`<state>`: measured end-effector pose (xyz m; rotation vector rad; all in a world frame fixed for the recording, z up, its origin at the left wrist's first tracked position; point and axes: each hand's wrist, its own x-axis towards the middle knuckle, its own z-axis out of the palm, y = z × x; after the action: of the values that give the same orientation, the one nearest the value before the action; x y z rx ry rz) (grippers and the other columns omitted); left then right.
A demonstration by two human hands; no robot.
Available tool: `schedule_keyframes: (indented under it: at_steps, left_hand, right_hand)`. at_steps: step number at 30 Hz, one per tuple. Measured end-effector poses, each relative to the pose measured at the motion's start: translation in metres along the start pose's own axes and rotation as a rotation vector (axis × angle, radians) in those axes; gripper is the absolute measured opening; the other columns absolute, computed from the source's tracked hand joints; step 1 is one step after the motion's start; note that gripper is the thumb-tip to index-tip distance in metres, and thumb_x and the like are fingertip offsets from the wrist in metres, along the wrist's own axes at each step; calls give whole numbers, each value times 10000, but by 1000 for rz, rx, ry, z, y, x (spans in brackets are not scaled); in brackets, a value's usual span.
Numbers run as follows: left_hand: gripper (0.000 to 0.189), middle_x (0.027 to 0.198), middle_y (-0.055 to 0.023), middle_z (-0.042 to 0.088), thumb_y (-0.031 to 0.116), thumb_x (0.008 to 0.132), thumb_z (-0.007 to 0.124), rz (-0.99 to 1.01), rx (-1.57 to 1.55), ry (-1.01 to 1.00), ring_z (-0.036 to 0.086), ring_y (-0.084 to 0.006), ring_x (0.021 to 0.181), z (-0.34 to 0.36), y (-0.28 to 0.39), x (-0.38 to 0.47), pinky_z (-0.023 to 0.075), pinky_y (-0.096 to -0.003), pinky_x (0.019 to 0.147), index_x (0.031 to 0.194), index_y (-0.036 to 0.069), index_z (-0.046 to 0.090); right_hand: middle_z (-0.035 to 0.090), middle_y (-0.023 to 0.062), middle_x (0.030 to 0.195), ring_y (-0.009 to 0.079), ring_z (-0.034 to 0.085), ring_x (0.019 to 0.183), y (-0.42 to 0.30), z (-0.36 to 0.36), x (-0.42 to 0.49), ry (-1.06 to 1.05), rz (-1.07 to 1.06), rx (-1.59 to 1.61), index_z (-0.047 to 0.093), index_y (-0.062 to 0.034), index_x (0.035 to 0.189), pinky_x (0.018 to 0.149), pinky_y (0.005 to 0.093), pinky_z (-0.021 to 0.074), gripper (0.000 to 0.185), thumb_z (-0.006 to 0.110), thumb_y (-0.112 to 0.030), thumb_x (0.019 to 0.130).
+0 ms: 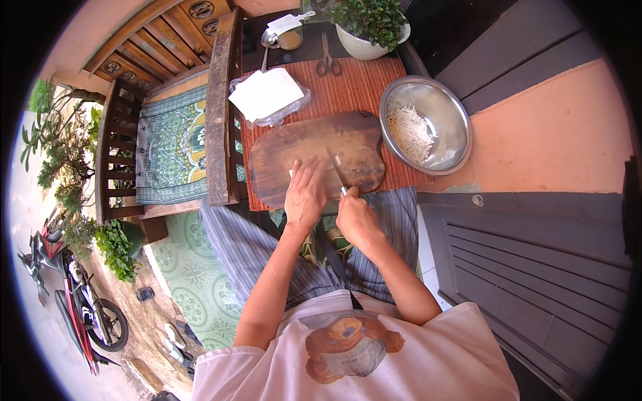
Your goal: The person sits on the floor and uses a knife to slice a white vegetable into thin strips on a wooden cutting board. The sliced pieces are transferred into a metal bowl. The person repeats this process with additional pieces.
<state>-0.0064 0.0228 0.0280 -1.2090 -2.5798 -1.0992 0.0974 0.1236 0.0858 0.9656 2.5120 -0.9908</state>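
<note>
My left hand (305, 193) lies over the wooden cutting board (281, 143), fingers stretched forward and slightly blurred. A white edge of a pale food piece (291, 173) shows beside its fingers; the rest is hidden beneath them. My right hand (357, 216) grips a kitchen knife (337, 170) by its pale handle. The blade points away from me, just right of my left fingers. Small white cut strips (337, 160) lie on the board by the blade. Right of the board, a steel bowl (454, 125) contains a heap of thin white shreds (410, 134).
White sheets or slabs (266, 95) rest on a plastic bag behind the board, on an orange woven mat (346, 92). Scissors (328, 62), a glass jar (291, 40) and a potted plant (371, 30) stand farther back. A wooden bench (223, 110) is at left, a dark door (526, 270) at right.
</note>
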Motion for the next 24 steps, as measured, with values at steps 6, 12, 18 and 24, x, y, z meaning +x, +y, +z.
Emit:
schedule_keyframes:
  at_steps: [6, 12, 18, 24]
  left_hand:
    - [560, 1393, -85, 667, -89, 831, 578, 13, -19, 15, 561, -291, 1392, 0, -3, -2, 347, -505, 1260, 1352, 93, 671]
    - [434, 1327, -77, 695, -18, 854, 658, 42, -17, 43, 603, -284, 1332, 1, -4, 0, 392, -494, 1230, 1275, 75, 707]
    - [438, 1327, -78, 697, -30, 857, 650, 41, -29, 53, 608, -284, 1326, -2, -3, -1, 396, -491, 1225, 1277, 79, 708]
    - [501, 1355, -78, 694, -82, 848, 599, 11, -48, 48, 602, -288, 1344, -2, -1, -1, 387, -487, 1241, 1302, 96, 713]
  right_hand:
    - [693, 389, 878, 555, 701, 881, 4, 1, -15, 6, 5, -1, 468, 93, 1141, 788, 612, 568, 332, 418, -235, 1116]
    - [680, 394, 852, 571, 679, 848, 9, 1, -3, 63, -16, 75, 431, 92, 1155, 771, 631, 539, 349, 417, -256, 1120]
    - [693, 363, 841, 566, 680, 835, 3, -15, -13, 58, 1, 99, 380, 31, 1177, 762, 630, 533, 312, 396, -277, 1130]
    - [667, 359, 1118, 535, 673, 975, 22, -10, -6, 374, -271, 148, 522, 38, 1170, 811, 583, 544, 231, 547, -170, 1073]
